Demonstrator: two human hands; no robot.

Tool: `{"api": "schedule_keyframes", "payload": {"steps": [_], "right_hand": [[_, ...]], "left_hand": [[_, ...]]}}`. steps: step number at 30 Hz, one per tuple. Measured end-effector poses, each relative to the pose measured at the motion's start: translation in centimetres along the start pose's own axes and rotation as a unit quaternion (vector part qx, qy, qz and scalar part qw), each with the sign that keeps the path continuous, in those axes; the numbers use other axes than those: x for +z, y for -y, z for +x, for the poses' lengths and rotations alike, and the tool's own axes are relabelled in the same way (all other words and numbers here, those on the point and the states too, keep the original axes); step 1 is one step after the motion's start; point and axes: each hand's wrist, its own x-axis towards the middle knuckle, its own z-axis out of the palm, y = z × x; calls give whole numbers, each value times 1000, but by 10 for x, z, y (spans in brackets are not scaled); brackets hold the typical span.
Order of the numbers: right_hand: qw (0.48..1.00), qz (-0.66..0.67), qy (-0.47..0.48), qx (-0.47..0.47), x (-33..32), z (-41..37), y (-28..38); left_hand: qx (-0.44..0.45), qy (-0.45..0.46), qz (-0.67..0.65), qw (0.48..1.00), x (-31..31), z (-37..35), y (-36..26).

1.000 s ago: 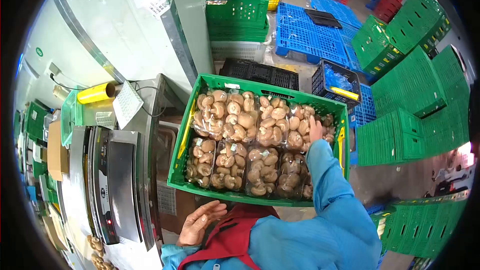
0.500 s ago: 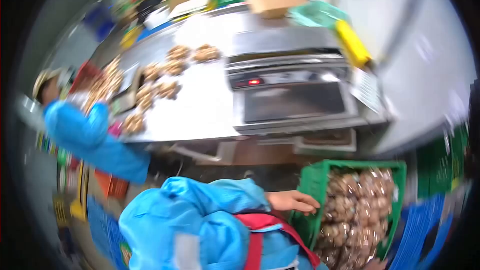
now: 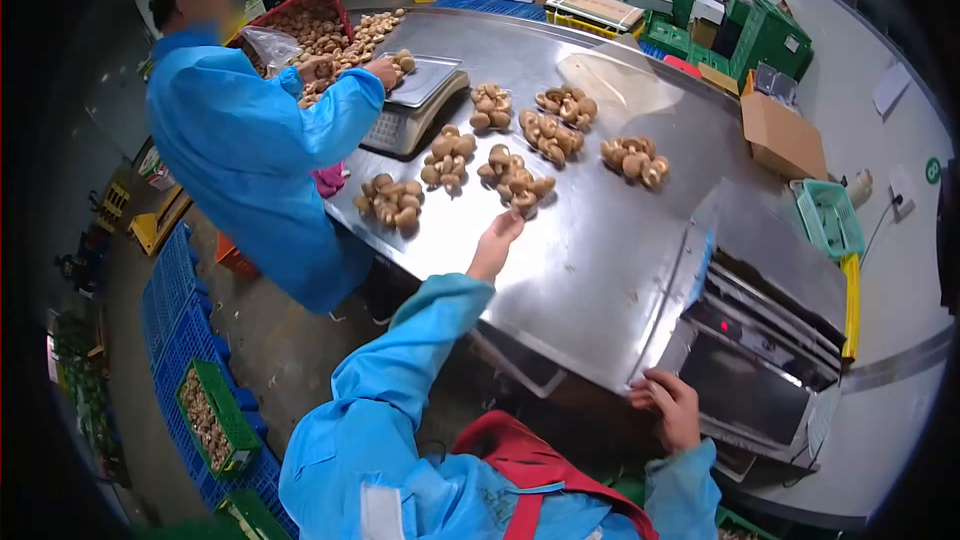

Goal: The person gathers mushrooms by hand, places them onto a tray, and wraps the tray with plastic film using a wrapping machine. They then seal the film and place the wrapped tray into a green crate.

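Note:
My left hand [image 3: 497,243] reaches over the steel table with its fingers stretched out. Its fingertips are at the near edge of a pile of brown shiitake mushrooms [image 3: 515,180]; whether they touch is hard to tell. Several similar piles lie around it, among them one pile [image 3: 390,202] to the left and another [image 3: 635,160] to the right. My right hand [image 3: 670,408] is at the table's front edge, beside the wrapping machine [image 3: 750,380]. Its fingers are loosely bent and apart, and nothing shows in them.
A co-worker in a blue smock [image 3: 240,150] handles mushrooms by a weighing scale [image 3: 415,100] at the left. Behind it, a red crate [image 3: 345,5] spills mushrooms. A cardboard box [image 3: 785,140] and a green basket [image 3: 830,220] stand at the right. Blue pallets [image 3: 175,290] lie on the floor.
The view has swung left, away from the green crate of packed mushrooms. My left hand has gone from beside that crate to the table piles; my right hand has come up beside the machine.

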Motion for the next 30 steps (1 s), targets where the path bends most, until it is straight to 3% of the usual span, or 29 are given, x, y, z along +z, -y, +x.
{"api": "schedule_keyframes", "payload": {"steps": [4, 6, 9, 12, 14, 20, 22, 25, 30], "right_hand": [[989, 103, 60, 91, 60, 152, -4], [986, 105, 47, 118, 87, 217, -6], [987, 80, -11, 137, 130, 285, 10], [996, 1, -46, 81, 155, 354, -10], [972, -178, -100, -119, 167, 392, -22], [924, -314, -75, -205, 162, 431, -11], [950, -251, -71, -173, 159, 434, 5], [917, -388, 46, -76, 158, 435, 29], [887, -451, -39, -92, 161, 440, -17]], "left_hand": [[92, -44, 88, 991, -54, 136, 1], [73, -45, 259, 962, -69, 192, 21], [23, -15, 377, 926, -68, 233, 30], [-21, -10, 389, 921, -66, 253, 45], [-34, -1, 389, 921, -68, 260, 59], [-59, 12, 283, 957, -72, 246, 61], [-79, 12, 261, 962, -72, 239, 59], [-75, 7, 229, 970, -72, 233, 74], [-118, -9, 209, 971, -67, 226, 80]]}}
